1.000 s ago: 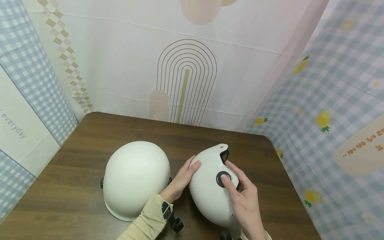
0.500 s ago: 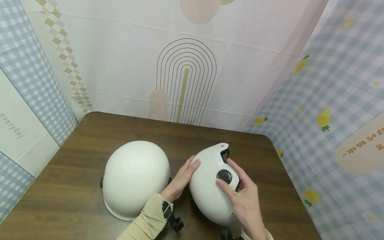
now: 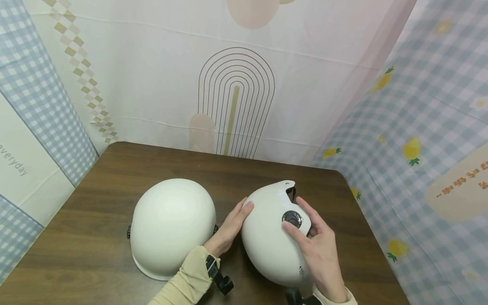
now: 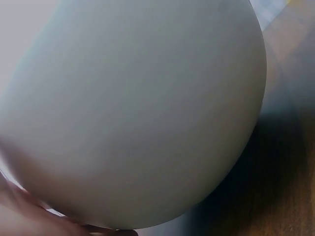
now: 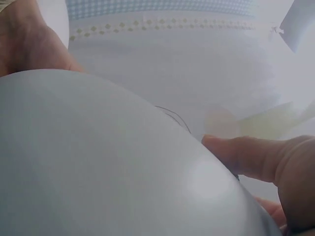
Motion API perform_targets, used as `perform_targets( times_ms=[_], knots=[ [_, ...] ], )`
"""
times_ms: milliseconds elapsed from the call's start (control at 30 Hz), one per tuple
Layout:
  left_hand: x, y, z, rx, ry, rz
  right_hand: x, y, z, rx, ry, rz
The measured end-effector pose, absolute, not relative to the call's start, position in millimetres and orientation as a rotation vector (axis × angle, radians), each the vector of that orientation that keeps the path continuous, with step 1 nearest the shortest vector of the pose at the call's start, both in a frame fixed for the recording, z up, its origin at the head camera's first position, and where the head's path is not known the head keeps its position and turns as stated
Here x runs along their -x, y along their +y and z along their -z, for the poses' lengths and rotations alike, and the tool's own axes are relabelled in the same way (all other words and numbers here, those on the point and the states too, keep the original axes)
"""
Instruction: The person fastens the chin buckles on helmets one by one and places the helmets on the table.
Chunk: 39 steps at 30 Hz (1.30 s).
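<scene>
A glossy white helmet (image 3: 267, 245) with a round black disc (image 3: 292, 219) on its side is tilted over the table in the head view. My left hand (image 3: 230, 224) holds its left side, the thumb lying on the shell and the other fingers partly hidden. On the right, my right hand (image 3: 318, 241) grips the helmet's edge, with the thumb on the shell beside the disc and the fingers passing round the rim. The helmet's shell (image 4: 147, 108) fills most of the left wrist view. In the right wrist view, the right thumb (image 5: 241, 152) touches the shell (image 5: 98, 157).
Another white helmet (image 3: 173, 228), matte and dome up, stands left of my left forearm, with black fittings at its sides. The brown wooden table (image 3: 114, 182) ends at a patterned cloth backdrop (image 3: 152, 84). A checked cloth (image 3: 381, 127) hangs along the right side.
The right thumb has slid off the black disc to the shell beside it. The held helmet has turned slightly, its right side shifting right with my right hand. My left hand stays nearly still.
</scene>
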State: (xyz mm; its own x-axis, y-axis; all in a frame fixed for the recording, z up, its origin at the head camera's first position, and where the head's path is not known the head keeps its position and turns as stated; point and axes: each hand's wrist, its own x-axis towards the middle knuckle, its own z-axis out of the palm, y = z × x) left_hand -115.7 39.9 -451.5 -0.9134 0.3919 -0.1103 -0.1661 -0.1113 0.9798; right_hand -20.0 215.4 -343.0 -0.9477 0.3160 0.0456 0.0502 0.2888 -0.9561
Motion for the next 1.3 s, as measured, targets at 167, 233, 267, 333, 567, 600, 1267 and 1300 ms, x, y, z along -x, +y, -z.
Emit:
perform_targets(
  times_ms=[167, 233, 267, 333, 567, 600, 1267, 1300],
  knots=[
    [115, 39, 450, -0.265, 1.781, -2.108, 21, 220, 338, 0.411, -2.281, -1.834],
    [115, 39, 450, -0.268, 1.776, -2.117, 22, 221, 337, 0.421, -2.272, -1.859],
    [115, 39, 450, -0.267, 1.772, -2.122, 22, 221, 337, 0.423, -2.267, -1.868],
    [115, 39, 450, -0.269, 1.765, -2.126, 23, 222, 337, 0.425, -2.247, -1.887],
    [116, 38, 448, -0.267, 1.786, -2.123, 23, 225, 338, 0.431, -2.144, -1.985],
    [116, 38, 448, -0.269, 1.789, -2.125, 23, 225, 338, 0.434, -2.13, -2.003],
    [118, 39, 445, -0.218, 1.84, -2.098, 35, 233, 336, 0.47, -2.148, -1.999],
    [118, 39, 444, -0.213, 1.838, -2.097, 35, 234, 336, 0.472, -2.174, -1.973]
  ],
)
